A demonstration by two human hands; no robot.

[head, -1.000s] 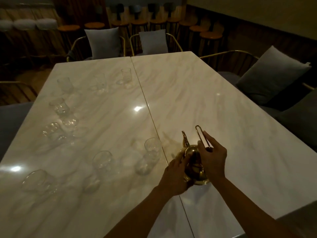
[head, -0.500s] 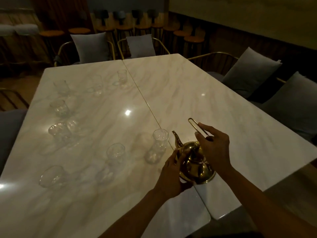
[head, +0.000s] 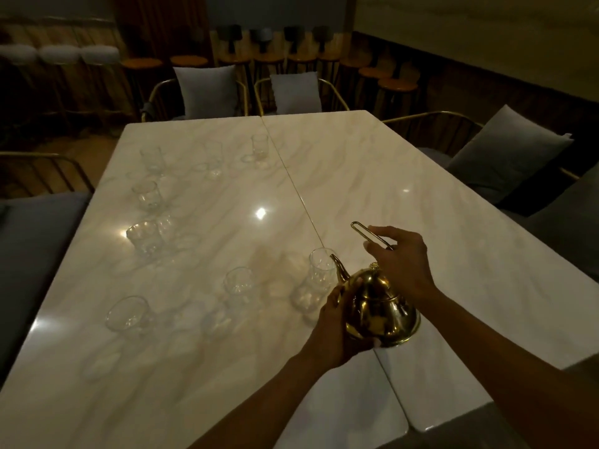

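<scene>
Gripping lidded gold teapot (head: 379,307), spout (head: 339,268) at nearest glass (head: 317,280) rim

The teapot (head: 379,306) hangs over the table (head: 356,176), spout just right of the nearest glass (head: 319,270), other glasses (head: 146,196) farther left.

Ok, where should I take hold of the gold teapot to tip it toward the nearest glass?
Take the teapot by its thin wire handle, from above on the side away from the spout: the loop stands high over the lid, where the right hand pinches it. The rounded body gives little purchase; the left hand only steadies it.
</scene>
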